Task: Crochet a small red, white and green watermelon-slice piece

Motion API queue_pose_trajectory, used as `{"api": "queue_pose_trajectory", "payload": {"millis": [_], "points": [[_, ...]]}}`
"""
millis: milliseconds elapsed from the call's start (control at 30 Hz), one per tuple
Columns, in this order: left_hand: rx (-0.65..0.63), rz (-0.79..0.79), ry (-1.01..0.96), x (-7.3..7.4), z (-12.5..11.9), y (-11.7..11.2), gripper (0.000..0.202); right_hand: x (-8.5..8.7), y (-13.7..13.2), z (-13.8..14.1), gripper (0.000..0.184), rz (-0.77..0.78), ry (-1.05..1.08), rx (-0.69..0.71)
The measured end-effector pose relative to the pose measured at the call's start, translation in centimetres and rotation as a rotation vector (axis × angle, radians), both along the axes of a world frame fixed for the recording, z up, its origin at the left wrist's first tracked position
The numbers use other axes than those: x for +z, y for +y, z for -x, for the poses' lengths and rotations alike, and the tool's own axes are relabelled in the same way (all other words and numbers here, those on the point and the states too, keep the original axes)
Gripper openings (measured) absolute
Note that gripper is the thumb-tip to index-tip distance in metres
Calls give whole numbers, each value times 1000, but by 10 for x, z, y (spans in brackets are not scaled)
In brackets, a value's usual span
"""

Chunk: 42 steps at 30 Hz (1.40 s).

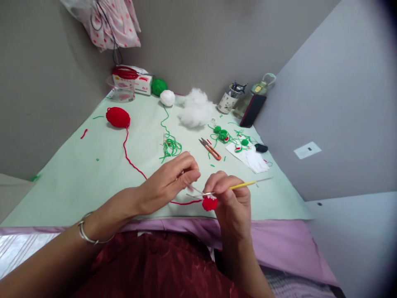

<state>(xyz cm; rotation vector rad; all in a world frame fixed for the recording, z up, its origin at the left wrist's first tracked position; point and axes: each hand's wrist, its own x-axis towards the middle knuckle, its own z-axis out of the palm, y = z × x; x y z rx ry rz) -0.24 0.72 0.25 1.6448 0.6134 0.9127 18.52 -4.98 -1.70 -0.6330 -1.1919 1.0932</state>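
My right hand (231,194) is closed around a crochet hook (243,185) with a yellow handle. At its fingertips sits a small red crochet piece (210,203) with white stitches along its top, against the hook's metal shaft. To the left, my left hand (173,180) is closed in a pinch, and a thin pale yarn strand (195,189) runs from its fingers toward the piece. A red yarn strand (186,203) leads from the piece, passes under my left hand and goes on to the red yarn ball (118,117).
Orange-handled thread snips (210,149) lie beyond my hands. Tangled green yarn (171,147), white stuffing (196,108), a white yarn ball (167,98) and a green one (159,87) are farther back. Small green pieces (222,134), a phone (253,110) and a bottle (259,89) stand right.
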Motion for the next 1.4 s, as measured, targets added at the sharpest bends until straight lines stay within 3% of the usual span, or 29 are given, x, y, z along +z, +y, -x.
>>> {"api": "queue_pose_trajectory", "payload": {"millis": [67,167,233,300,400,500,633,733,833,1000,1133,1300,1400], "points": [[-51,276,-193,6,3,2,38,-1,-1,-3,13,-19,-2,8],[116,513,-450,25,15,2,37,-3,0,-6,13,-34,-14,27],[163,528,-466,35,22,0,33,-5,0,-7,13,-41,-17,39],[110,512,-416,37,23,-2,29,-7,0,-6,14,-40,-10,48],[4,494,-389,26,19,-4,24,-7,1,-4,14,-19,-9,70],[-14,436,-362,13,21,-4,29,-6,2,0,13,5,15,92],[-84,347,-89,8,32,-8,36,-3,6,6,15,63,95,92],[-41,340,68,9,32,-16,31,-4,8,10,17,113,122,69],[11,394,22,8,21,-24,29,-7,8,15,14,90,95,28],[131,453,-55,0,1,-29,39,-12,4,19,13,-11,-177,-189],[170,442,-46,-2,-5,-29,40,-11,2,19,9,-16,-270,-221],[134,405,83,-6,6,-24,58,-10,3,15,8,56,-254,-227],[178,431,151,-6,24,-12,72,-14,5,11,5,141,-169,-225]]}}
